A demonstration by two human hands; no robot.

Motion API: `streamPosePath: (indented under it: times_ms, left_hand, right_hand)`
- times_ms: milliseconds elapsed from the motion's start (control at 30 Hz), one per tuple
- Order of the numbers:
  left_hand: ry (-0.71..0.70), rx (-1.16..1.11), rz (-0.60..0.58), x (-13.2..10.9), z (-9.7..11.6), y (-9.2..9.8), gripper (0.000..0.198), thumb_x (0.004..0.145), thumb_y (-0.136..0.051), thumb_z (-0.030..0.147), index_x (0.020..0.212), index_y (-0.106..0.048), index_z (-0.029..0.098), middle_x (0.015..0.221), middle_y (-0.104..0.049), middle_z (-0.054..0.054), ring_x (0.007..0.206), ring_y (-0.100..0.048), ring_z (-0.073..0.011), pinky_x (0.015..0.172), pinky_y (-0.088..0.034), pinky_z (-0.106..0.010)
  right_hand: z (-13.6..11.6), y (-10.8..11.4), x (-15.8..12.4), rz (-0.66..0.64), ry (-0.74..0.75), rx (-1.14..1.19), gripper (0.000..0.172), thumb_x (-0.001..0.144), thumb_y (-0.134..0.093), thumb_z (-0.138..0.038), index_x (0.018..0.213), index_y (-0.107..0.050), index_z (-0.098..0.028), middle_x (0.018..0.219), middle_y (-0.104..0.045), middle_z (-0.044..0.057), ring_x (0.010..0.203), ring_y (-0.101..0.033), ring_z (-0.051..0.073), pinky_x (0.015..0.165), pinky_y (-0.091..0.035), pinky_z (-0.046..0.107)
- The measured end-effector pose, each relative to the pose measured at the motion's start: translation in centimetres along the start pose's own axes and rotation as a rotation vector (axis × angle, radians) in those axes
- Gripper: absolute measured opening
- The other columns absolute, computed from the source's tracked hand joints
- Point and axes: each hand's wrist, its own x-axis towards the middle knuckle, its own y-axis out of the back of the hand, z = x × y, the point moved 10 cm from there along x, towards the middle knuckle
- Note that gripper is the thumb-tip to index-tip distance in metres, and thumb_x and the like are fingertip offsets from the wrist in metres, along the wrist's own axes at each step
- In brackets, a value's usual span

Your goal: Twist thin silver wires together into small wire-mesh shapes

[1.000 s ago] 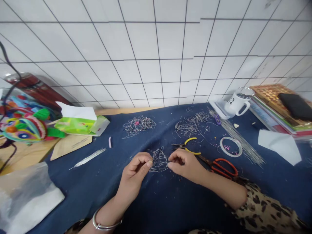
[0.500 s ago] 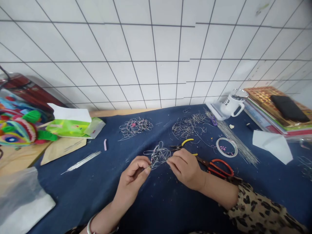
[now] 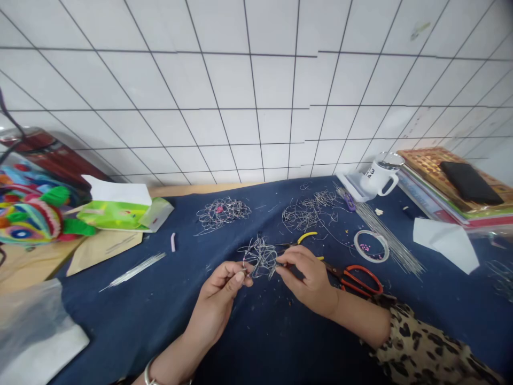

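Note:
My left hand (image 3: 219,291) and my right hand (image 3: 306,278) both pinch a small tangle of thin silver wire (image 3: 260,256), held just above the dark blue cloth (image 3: 168,299). The left fingers grip its left edge and the right fingers grip its right edge. Yellow-handled pliers (image 3: 305,239) lie right behind my right hand. Red-handled scissors (image 3: 355,279) lie at my right wrist.
Two more wire tangles (image 3: 222,209) (image 3: 308,211) lie farther back. A tape roll (image 3: 371,245), straight wires (image 3: 390,240), a white mug (image 3: 379,175) and stacked books (image 3: 449,182) sit right. A green tissue pack (image 3: 120,208) and a colourful toy (image 3: 28,214) stand left.
Both hands have lifted the wire tangle off the cloth and turned it a little; the view has shifted slightly downward and left.

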Motion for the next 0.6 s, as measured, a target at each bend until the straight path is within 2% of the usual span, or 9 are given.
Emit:
streamPosePath:
  times_ms: [133,300,500,600]
  left_hand:
    - [0.004,-0.016,0.009,0.0,-0.1,0.2,0.007,0.084,-0.057,0.023,0.083,-0.059,0.017,0.083,-0.062,-0.003,0.081,-0.052,-0.0132,0.08,-0.039,-0.026]
    - [0.018,-0.046,0.024,0.2,-0.3,0.2,0.007,0.085,-0.056,0.022,0.082,-0.059,0.017,0.083,-0.061,-0.003,0.077,-0.053,-0.0112,0.078,-0.04,-0.024]
    - [0.06,-0.126,0.042,0.2,-0.6,0.2,0.007,0.081,-0.061,0.023,0.083,-0.061,0.016,0.091,-0.062,-0.003,0.071,-0.054,-0.01,0.072,-0.042,-0.024]
    - [0.078,-0.132,0.035,0.1,-0.7,0.0,0.008,0.081,-0.061,0.024,0.084,-0.062,0.016,0.091,-0.062,-0.004,0.071,-0.055,-0.0105,0.072,-0.043,-0.024]
  right_hand:
    - [0.8,-0.1,-0.1,0.004,-0.049,0.038,0.019,0.079,-0.057,-0.011,0.096,-0.059,-0.019,0.088,-0.058,0.006,0.078,-0.057,0.014,0.069,-0.051,0.027]
    - [0.9,-0.1,-0.2,0.0,-0.033,0.007,0.019,0.079,-0.055,-0.009,0.095,-0.059,-0.018,0.087,-0.059,0.006,0.081,-0.057,0.015,0.074,-0.05,0.029]
    - [1.1,-1.5,-0.4,-0.099,-0.048,-0.053,0.023,0.077,-0.057,-0.015,0.099,-0.059,-0.017,0.093,-0.058,0.008,0.089,-0.056,0.018,0.08,-0.049,0.033]
    - [1.2,-2.0,-0.4,-0.11,-0.064,-0.022,0.016,0.078,-0.056,-0.015,0.093,-0.062,-0.017,0.088,-0.059,0.007,0.085,-0.056,0.017,0.079,-0.048,0.032]
